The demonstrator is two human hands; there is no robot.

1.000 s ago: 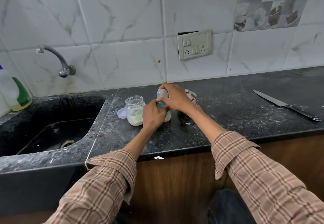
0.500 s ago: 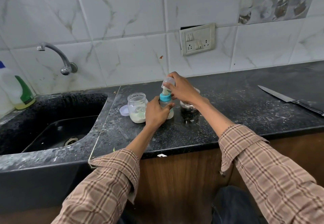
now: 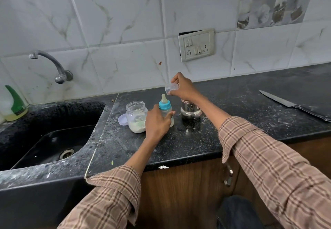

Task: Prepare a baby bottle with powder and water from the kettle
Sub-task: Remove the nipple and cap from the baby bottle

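Now left hand gripped bottle upright on surface; right hand pinched clear cap above; best set cap aside, then unscrew blue collar.

We see the left hand wrapped around the baby bottle, which stands upright on the black counter with its blue collar and teat exposed. The right hand holds the clear cap up above the bottle, apart from it. An open glass jar with white powder sits just left of the bottle, its lid flat beside it. A steel kettle stands just right of the bottle, under the right wrist. A knife lies far right. The sink and tap are at left.
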